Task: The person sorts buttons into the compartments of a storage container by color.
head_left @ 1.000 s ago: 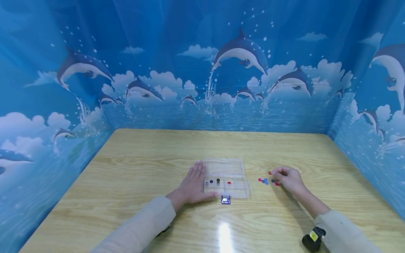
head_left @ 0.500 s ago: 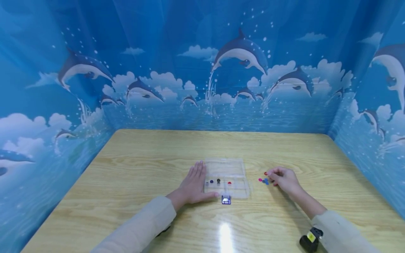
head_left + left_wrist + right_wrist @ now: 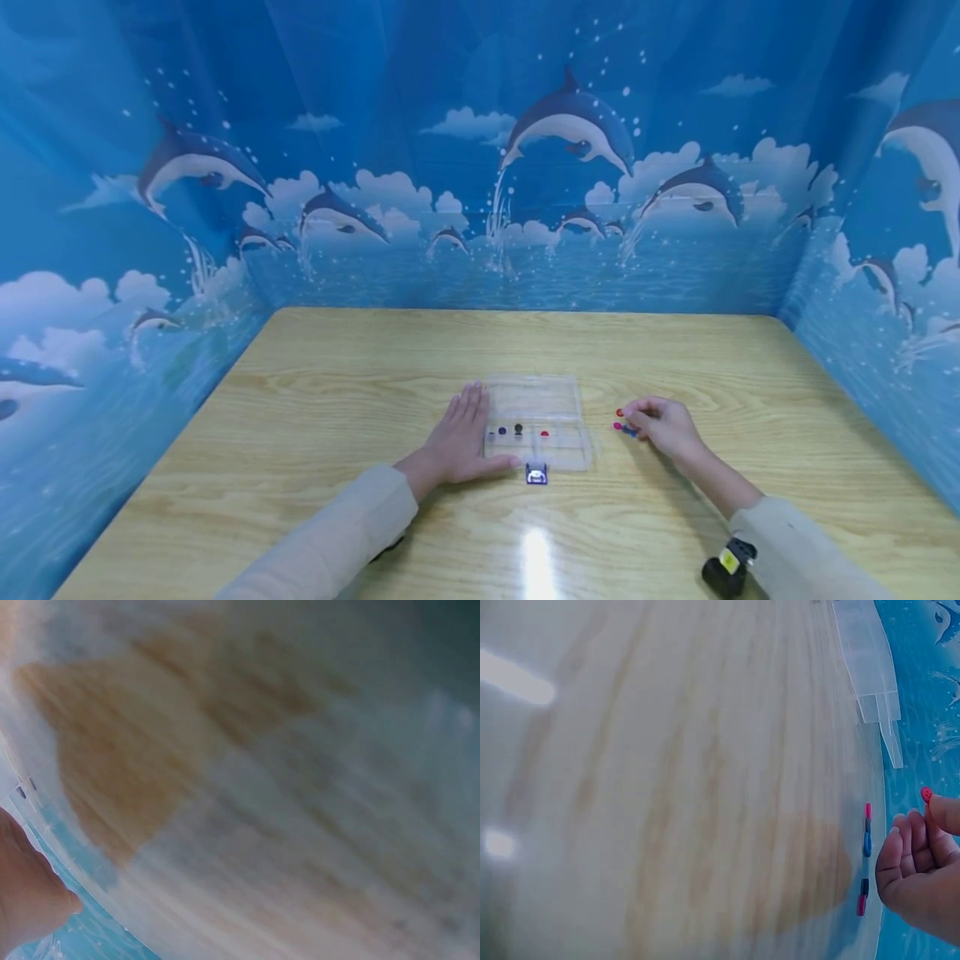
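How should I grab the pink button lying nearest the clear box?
Probably best to pinch the rim of the pink button between thumb and fingertip, reaching down from above on the side facing the clear box. It lies flat, so its thin edge offers the hold, and bluish buttons crowd its other side.

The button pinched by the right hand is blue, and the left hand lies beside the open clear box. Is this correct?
Not quite: the button in the right hand is red, not blue, as the right wrist view shows. The left hand does lie beside the open clear box.
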`<state>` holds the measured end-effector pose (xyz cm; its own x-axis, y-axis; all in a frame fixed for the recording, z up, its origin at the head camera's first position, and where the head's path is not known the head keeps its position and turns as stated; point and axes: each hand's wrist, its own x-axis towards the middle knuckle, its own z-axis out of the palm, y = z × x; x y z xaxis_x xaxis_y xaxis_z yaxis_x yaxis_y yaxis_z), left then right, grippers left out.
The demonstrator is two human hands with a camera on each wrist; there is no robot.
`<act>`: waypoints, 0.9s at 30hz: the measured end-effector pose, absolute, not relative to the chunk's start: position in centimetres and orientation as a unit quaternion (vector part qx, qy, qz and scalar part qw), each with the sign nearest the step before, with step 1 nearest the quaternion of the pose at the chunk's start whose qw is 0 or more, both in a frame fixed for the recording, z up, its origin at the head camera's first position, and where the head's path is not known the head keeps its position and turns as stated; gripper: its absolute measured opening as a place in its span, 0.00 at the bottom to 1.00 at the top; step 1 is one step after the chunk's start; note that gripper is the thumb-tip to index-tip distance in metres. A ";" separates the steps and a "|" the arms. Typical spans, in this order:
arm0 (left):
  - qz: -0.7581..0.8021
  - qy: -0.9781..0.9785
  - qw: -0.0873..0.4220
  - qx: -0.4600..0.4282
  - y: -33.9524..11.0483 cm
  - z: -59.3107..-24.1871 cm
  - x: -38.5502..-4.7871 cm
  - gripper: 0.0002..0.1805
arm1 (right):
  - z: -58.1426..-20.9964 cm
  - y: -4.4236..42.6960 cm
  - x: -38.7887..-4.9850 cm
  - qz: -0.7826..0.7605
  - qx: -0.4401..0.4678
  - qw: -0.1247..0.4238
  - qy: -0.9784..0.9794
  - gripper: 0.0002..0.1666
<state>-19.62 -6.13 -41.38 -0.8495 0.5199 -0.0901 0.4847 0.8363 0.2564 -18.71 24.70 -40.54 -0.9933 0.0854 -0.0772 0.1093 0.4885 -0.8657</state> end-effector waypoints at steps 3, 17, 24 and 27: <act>0.110 0.955 0.079 0.263 -6.1 -41.4 -19.6 0.59 | -40.6 24.5 -18.7 -0.504 0.053 0.011 0.862 0.10; 0.114 0.955 0.079 0.264 -6.1 -41.1 -19.4 0.58 | -40.4 23.4 -18.9 -0.510 0.049 0.017 0.859 0.11; 0.113 0.955 0.078 0.264 -6.1 -41.2 -19.5 0.58 | -40.4 22.8 -18.9 -0.508 0.058 0.018 0.859 0.10; 0.113 0.955 0.076 0.265 -6.1 -41.3 -19.5 0.58 | -40.5 22.6 -19.0 -0.511 0.055 0.014 0.858 0.09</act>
<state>-19.54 -6.14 -41.33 -0.8480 0.5230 -0.0860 0.4886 0.8342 0.2556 -19.01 22.60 -40.47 -0.9935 0.0811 -0.0800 0.1089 0.4715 -0.8751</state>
